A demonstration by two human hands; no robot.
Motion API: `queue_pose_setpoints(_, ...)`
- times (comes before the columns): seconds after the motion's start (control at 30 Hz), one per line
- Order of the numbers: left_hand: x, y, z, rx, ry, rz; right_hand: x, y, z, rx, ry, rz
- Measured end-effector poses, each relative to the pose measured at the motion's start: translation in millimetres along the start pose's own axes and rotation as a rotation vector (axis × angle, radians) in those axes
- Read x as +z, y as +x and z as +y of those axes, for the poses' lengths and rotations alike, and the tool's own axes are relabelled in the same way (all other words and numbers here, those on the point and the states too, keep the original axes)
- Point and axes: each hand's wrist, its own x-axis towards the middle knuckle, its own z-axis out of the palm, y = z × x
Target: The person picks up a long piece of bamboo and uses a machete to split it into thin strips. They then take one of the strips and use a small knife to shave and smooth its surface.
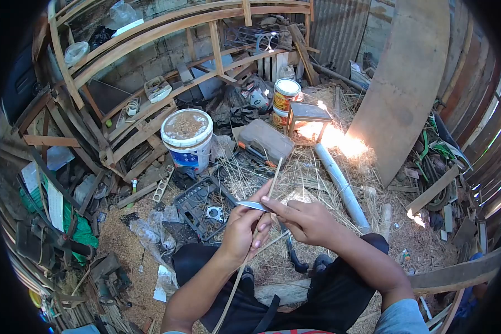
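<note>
My left hand (240, 232) is wrapped round a long, thin strip (231, 298) that looks like split bamboo or cane. One end sticks up past my fingers, and the rest runs down between my knees. In my right hand (306, 220) is a knife (251, 205), its handle hidden by the fingers. The pointed metal blade lies across the strip, pointing left over my left fingers. My right index finger stretches along near the blade. Another thin length slants right from under my left hand. Below, a dark curved handle (296, 257) rests on the floor between my feet.
Ahead stand a white bucket (187, 146), a grey case (266, 140), stacked cans (286, 94) and a small wooden stool (309, 112). A grey pipe (342, 186) and an open black tool tray (203, 203) lie amid shavings. A wide board (403, 94) leans at right.
</note>
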Motion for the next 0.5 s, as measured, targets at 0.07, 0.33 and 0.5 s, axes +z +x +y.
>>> queue_pose_setpoints(0.07,1.0,-1.3,-3.7,0.003,0.018,0.0,-4.3,-0.6,3.7,0.041,-0.054,-0.031)
queue_pose_setpoints(0.33,9.1,-5.9,-4.6,-0.058,-0.051,-0.131,-34.7,-3.6,73.8,0.408,0.325,0.575)
queue_pose_setpoints(0.5,-1.9,3.8,-7.8,-0.047,-0.174,-0.06,-1.4,-1.8,20.3,0.258,0.429,0.361)
